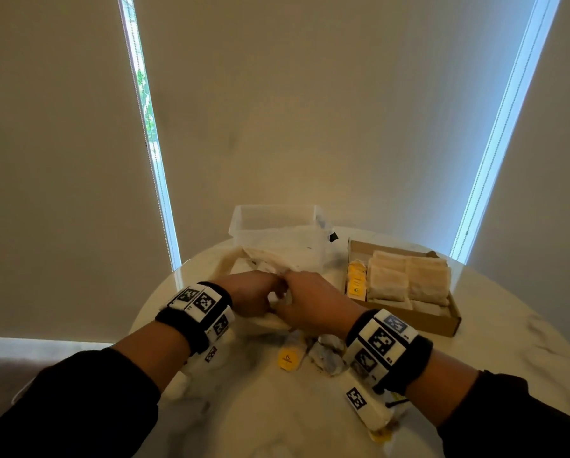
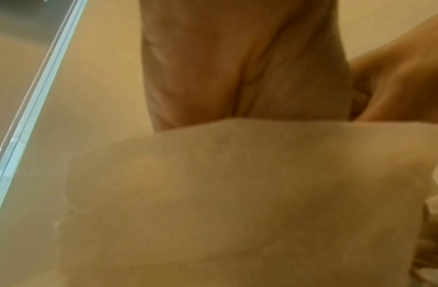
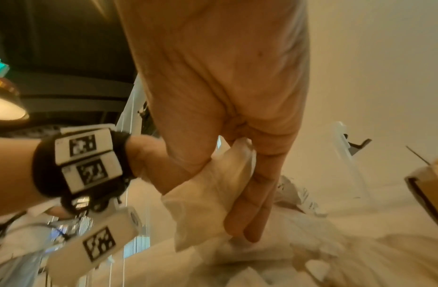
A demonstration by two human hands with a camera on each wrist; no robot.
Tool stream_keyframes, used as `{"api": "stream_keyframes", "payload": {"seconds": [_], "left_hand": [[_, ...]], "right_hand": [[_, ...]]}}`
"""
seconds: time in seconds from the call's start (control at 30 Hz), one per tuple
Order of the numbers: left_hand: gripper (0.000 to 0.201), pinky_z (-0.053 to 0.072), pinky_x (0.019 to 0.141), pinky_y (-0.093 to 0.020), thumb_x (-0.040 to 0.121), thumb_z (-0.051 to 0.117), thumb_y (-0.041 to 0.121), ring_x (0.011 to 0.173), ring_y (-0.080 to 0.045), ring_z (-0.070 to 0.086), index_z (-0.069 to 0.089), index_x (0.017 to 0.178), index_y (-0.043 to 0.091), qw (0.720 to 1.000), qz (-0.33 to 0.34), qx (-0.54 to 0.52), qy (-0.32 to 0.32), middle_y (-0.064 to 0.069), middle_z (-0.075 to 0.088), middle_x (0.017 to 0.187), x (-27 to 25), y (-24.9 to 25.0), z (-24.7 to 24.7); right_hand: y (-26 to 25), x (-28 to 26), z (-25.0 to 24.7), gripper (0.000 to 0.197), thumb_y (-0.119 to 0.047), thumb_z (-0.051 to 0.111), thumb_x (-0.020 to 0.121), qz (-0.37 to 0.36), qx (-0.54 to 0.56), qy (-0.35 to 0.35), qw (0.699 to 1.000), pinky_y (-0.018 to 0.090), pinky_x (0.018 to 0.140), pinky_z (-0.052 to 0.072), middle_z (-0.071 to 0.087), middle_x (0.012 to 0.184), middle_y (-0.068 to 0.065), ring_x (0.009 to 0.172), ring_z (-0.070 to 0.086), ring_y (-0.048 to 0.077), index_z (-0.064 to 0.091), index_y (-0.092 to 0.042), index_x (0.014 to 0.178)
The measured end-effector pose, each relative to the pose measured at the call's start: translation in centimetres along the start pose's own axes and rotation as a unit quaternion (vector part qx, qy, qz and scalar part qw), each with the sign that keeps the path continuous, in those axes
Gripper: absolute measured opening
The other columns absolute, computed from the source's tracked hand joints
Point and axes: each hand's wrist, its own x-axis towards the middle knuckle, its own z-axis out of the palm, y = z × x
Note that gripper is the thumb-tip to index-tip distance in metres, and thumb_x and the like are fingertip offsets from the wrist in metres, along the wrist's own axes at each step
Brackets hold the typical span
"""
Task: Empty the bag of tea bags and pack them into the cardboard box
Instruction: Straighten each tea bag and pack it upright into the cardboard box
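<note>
Over the middle of the white table [image 1: 270, 411] my left hand [image 1: 258, 297] and right hand [image 1: 298, 300] meet around a pale tea bag [image 3: 203, 203]. In the right wrist view my right hand [image 3: 227, 198] pinches it between thumb and straight fingers, with the left hand [image 3: 149, 155] touching its other side. The tea bag [image 2: 237, 194] fills the left wrist view and hides the left hand's fingertips. The cardboard box [image 1: 442, 325] lies to the right, holding rows of tea bags [image 1: 409, 279] and yellow tags [image 1: 356, 279]. The crumpled clear bag [image 1: 290, 252] lies just behind my hands.
A clear plastic tub [image 1: 273, 216] stands behind the bag at the table's far edge. Loose tea bags, one with a yellow tag [image 1: 288, 357] and one greyish [image 1: 329, 355], lie near my right wrist. Window blinds hang behind the round table.
</note>
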Motion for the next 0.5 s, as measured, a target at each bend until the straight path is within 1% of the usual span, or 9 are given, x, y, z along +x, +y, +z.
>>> {"api": "stream_keyframes", "payload": {"seconds": [0.1,0.13,0.17,0.23,0.3,0.33,0.4,0.47,0.5], "left_hand": [[0.039,0.051,0.103,-0.035,0.101,0.06,0.008,0.122,-0.024,0.064,0.068,0.136,0.021,1.0,-0.002,-0.007,0.007,-0.002,0.069,0.136,0.1,-0.6,0.4],[0.036,0.052,0.1,-0.036,0.101,0.059,0.008,0.118,-0.024,0.065,0.071,0.132,0.022,1.0,-0.002,-0.007,0.011,-0.002,0.071,0.131,0.1,-0.9,0.5],[0.033,0.053,0.098,-0.036,0.1,0.06,0.01,0.115,-0.023,0.065,0.073,0.127,0.023,1.0,-0.003,-0.007,0.01,-0.001,0.072,0.127,-0.1,-1.0,0.4],[0.026,0.056,0.095,-0.035,0.098,0.065,0.014,0.106,-0.018,0.066,0.076,0.118,0.025,1.0,-0.011,-0.003,0.003,0.003,0.073,0.12,-0.6,-1.1,-0.1],[0.021,0.06,0.092,-0.037,0.094,0.073,0.018,0.097,-0.012,0.068,0.079,0.111,0.028,1.0,-0.018,-0.011,0.001,0.008,0.071,0.115,-1.2,-1.1,-0.8],[0.021,0.06,0.091,-0.037,0.092,0.075,0.02,0.094,-0.01,0.068,0.08,0.11,0.031,1.0,-0.014,-0.011,0.008,0.011,0.069,0.113,-1.6,-1.0,-1.2],[0.022,0.058,0.091,-0.034,0.092,0.078,0.021,0.09,-0.004,0.064,0.081,0.109,0.035,0.999,0.009,0.005,0.038,0.018,0.066,0.105,-2.5,-0.5,-2.4],[0.02,0.056,0.088,-0.031,0.091,0.08,0.022,0.086,0.0,0.062,0.082,0.106,0.036,0.997,0.038,0.001,0.071,0.021,0.067,0.098,-3.6,0.1,-4.0],[0.019,0.056,0.086,-0.029,0.091,0.08,0.024,0.087,0.002,0.062,0.082,0.104,0.037,0.995,0.051,-0.008,0.081,0.021,0.069,0.098,-4.0,0.3,-4.9]], "right_hand": [[0.7,-0.5,-1.4,0.049,-0.042,0.069,0.099,-0.019,0.033,-0.012,0.999,0.033,0.101,0.052,0.07,0.135,0.003,0.121,0.065,0.023,0.064,-0.025,0.144],[1.1,-0.6,-1.9,0.052,-0.045,0.071,0.097,-0.015,0.048,-0.018,0.999,0.034,0.105,0.052,0.071,0.135,0.001,0.12,0.066,0.021,0.063,-0.032,0.147],[1.6,-0.7,-2.3,0.052,-0.046,0.074,0.095,-0.008,0.074,-0.023,0.997,0.035,0.104,0.055,0.074,0.128,0.0,0.114,0.07,0.019,0.064,-0.037,0.145],[2.6,-0.7,-2.9,0.042,-0.038,0.081,0.092,0.004,0.149,-0.035,0.988,0.028,0.09,0.061,0.078,0.106,-0.003,0.092,0.076,0.013,0.072,-0.037,0.133],[3.0,-0.9,-3.0,0.031,-0.025,0.085,0.091,0.017,0.171,-0.029,0.985,0.012,0.067,0.056,0.073,0.097,-0.005,0.074,0.072,0.005,0.077,-0.03,0.121],[3.0,-1.0,-3.0,0.029,-0.022,0.085,0.09,0.026,0.17,-0.018,0.985,0.009,0.061,0.052,0.07,0.095,-0.005,0.069,0.07,0.003,0.076,-0.027,0.117],[2.8,-1.1,-2.6,0.025,-0.021,0.083,0.092,0.042,0.208,-0.016,0.977,0.014,0.063,0.057,0.069,0.09,-0.001,0.068,0.074,0.005,0.074,-0.024,0.116],[2.7,-1.0,-2.4,0.025,-0.024,0.08,0.095,0.053,0.295,-0.029,0.954,0.03,0.079,0.067,0.072,0.097,0.007,0.085,0.08,0.02,0.071,-0.022,0.118],[2.8,-1.1,-2.6,0.025,-0.025,0.079,0.096,0.062,0.343,-0.035,0.937,0.038,0.084,0.067,0.072,0.104,0.011,0.093,0.08,0.027,0.07,-0.021,0.119]]}}
